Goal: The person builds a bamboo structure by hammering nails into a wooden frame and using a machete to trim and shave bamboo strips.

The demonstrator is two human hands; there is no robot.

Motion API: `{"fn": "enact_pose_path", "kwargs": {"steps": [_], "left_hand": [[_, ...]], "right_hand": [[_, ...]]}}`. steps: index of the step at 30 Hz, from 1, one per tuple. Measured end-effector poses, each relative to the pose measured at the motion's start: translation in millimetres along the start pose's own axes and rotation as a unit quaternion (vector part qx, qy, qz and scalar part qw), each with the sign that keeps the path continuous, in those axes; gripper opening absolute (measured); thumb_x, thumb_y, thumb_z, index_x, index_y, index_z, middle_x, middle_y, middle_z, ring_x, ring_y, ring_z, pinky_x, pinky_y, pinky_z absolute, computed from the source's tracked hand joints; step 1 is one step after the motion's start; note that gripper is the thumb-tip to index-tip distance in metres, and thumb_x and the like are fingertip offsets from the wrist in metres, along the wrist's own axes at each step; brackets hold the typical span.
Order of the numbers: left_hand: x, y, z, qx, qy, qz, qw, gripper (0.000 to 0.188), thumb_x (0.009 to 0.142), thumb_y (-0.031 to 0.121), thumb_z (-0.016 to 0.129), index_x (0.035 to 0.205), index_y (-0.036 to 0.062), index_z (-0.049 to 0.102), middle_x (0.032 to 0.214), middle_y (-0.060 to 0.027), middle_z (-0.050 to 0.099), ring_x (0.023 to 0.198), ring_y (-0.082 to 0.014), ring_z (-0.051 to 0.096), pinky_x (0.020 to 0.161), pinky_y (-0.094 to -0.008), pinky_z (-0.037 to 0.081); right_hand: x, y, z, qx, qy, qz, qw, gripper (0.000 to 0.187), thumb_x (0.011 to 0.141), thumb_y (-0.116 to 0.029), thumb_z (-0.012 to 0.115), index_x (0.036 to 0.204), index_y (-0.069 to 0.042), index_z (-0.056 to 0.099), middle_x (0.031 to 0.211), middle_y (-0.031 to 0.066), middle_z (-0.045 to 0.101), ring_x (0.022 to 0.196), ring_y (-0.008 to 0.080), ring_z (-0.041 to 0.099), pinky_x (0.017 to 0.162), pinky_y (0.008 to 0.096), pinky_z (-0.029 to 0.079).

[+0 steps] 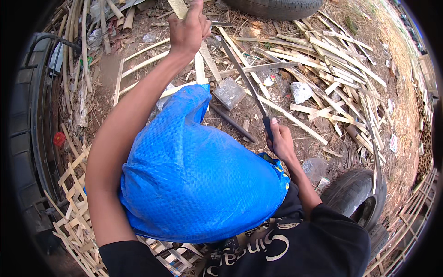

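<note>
My left hand (188, 32) is raised at the far end of my outstretched arm, closed around a flat bamboo strip (211, 63). The strip slants from above the hand down toward a grey block (229, 93) on the ground. In my right hand (282, 143) is the black handle of a long knife (244, 77). Its narrow dark blade points up and left, with the tip close to my left hand. A blue woven plastic sheet (207, 180) covers my lap and legs. Beside the block lies a dark rod (233, 122).
Split bamboo strips (332, 69) are heaped at the right, with a tyre (353, 198) below them. Another tyre (277, 5) lies at the top. Bamboo poles (85, 46) and a dark metal frame (39, 134) stand at left. Woven bamboo lattice (74, 207) is at lower left.
</note>
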State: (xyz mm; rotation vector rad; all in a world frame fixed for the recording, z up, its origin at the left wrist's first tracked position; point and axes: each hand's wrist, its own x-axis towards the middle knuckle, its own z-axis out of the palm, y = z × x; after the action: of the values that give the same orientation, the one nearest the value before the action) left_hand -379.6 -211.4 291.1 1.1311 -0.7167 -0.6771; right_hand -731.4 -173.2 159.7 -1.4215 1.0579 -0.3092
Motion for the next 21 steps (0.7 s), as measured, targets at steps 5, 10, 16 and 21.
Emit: {"fn": "enact_pose_path", "kwargs": {"steps": [5, 10, 16, 21], "left_hand": [[-1.9, 3.3, 9.2, 0.006, 0.006, -0.016, 1.0, 0.064, 0.102, 0.055, 0.051, 0.053, 0.0206, 0.03, 0.047, 0.0042, 0.024, 0.041, -0.0105, 0.023, 0.044, -0.0317, 0.02], [-5.4, 8.8, 3.9, -0.004, 0.012, 0.01, 1.0, 0.06, 0.103, 0.05, 0.054, 0.055, 0.0204, 0.032, 0.047, 0.0046, 0.024, 0.04, -0.011, 0.022, 0.043, -0.0315, 0.02], [0.9, 8.8, -1.9, -0.022, 0.047, 0.016, 0.999, 0.058, 0.103, 0.045, 0.055, 0.056, 0.0199, 0.031, 0.046, 0.0042, 0.024, 0.039, -0.011, 0.023, 0.041, -0.0313, 0.02], [0.8, 21.8, 1.0, -0.109, 0.03, -0.047, 0.993, 0.053, 0.101, 0.042, 0.058, 0.06, 0.0197, 0.032, 0.046, 0.0037, 0.023, 0.039, -0.011, 0.022, 0.04, -0.0325, 0.02]], "right_hand": [[-5.6, -30.0, -0.1, 0.062, -0.016, -0.059, 0.996, 0.07, 0.107, -0.057, 0.03, 0.065, -0.006, 0.052, 0.051, 0.0005, 0.047, 0.045, 0.0105, 0.044, 0.045, 0.029, 0.034], [3.3, 15.8, 24.0, -0.141, -0.06, 0.075, 0.985, 0.074, 0.105, -0.06, 0.034, 0.065, -0.002, 0.056, 0.054, 0.0044, 0.051, 0.051, 0.0167, 0.047, 0.051, 0.0388, 0.038], [-11.8, 35.3, 24.6, -0.032, -0.006, 0.14, 0.99, 0.066, 0.103, -0.056, 0.047, 0.067, -0.002, 0.058, 0.058, 0.0036, 0.051, 0.053, 0.0142, 0.046, 0.051, 0.036, 0.036], [-17.1, 43.6, 14.2, 0.007, 0.039, 0.111, 0.993, 0.062, 0.102, -0.058, 0.048, 0.067, -0.007, 0.056, 0.056, 0.0006, 0.051, 0.049, 0.0113, 0.046, 0.046, 0.031, 0.032]]}}
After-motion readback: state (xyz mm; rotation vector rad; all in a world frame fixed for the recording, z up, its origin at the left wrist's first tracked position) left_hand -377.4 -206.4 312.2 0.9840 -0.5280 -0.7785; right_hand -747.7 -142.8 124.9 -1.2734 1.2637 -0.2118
